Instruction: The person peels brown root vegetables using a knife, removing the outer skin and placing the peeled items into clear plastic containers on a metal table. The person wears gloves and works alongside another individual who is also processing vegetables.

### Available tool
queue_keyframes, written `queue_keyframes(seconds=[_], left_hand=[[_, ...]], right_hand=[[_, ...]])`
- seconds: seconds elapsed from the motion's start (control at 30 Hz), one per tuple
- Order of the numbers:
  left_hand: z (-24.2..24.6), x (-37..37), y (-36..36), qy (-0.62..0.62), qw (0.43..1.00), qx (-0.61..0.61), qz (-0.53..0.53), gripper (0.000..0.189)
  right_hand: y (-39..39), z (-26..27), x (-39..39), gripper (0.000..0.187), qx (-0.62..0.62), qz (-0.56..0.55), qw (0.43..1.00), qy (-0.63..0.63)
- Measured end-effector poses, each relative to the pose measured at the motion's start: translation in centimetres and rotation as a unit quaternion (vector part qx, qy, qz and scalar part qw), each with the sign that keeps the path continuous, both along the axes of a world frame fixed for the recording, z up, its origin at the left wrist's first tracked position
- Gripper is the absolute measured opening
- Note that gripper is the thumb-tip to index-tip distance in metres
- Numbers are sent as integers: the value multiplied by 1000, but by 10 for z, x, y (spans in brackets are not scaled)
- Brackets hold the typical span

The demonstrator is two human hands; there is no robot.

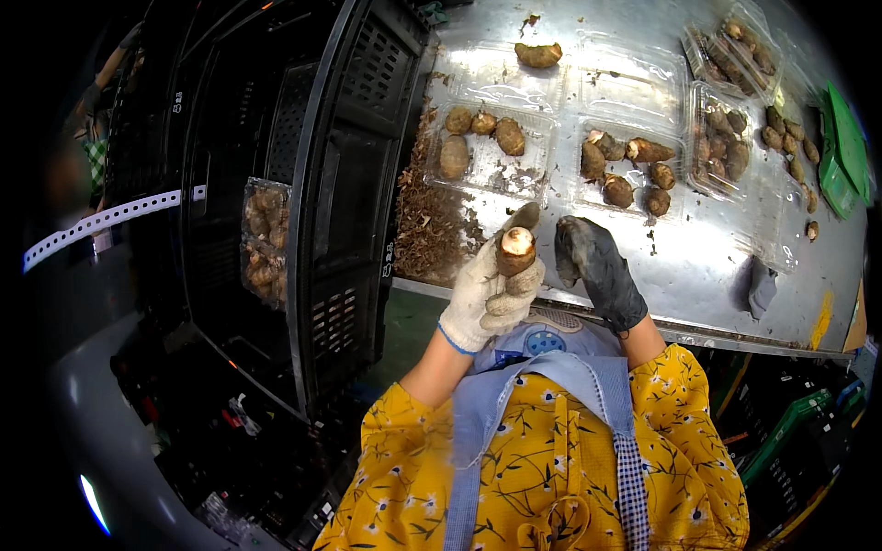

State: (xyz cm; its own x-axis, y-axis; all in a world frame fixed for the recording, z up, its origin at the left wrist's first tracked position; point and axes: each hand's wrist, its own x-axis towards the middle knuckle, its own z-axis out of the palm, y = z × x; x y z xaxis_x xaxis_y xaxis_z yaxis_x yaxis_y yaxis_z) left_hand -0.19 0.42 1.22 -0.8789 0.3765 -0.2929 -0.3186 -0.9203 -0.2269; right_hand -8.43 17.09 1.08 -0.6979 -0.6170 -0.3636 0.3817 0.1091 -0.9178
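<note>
My left hand (496, 296), in a white knitted glove, grips a brown taro corm (517, 260) whose pale cut end faces up. My right hand (596, 265), in a black glove, is held just right of it with bent fingers; whether anything lies in it cannot be made out. Beyond my hands, an open clear plastic clamshell (541, 155) holds several taro corms (510, 136), with a longer curved taro (539, 55) on its lid. A second open clamshell (672, 141) to the right also has several corms (618, 191), some with pale ends.
Brown peelings (428, 231) cover the left of the metal table (696, 275). Filled clamshells (720, 141), loose small taros (790, 141) and a green tray (842, 151) lie right. A black crate (344, 227) stands left, near a packed tray (266, 241). Another person's arm (110, 69) shows far left.
</note>
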Motion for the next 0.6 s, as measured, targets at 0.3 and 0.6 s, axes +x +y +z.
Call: queue_keyframes(seconds=[0.3, 0.6], left_hand=[[-11, -5, 8, -38, 992, -114, 28, 36], [-11, -17, 22, -59, 894, -433, 98, 48]], right_hand=[[-7, -30, -6, 22, 65, 4, 994, 92], [-12, -34, 11, 18, 97, 31, 951, 291]])
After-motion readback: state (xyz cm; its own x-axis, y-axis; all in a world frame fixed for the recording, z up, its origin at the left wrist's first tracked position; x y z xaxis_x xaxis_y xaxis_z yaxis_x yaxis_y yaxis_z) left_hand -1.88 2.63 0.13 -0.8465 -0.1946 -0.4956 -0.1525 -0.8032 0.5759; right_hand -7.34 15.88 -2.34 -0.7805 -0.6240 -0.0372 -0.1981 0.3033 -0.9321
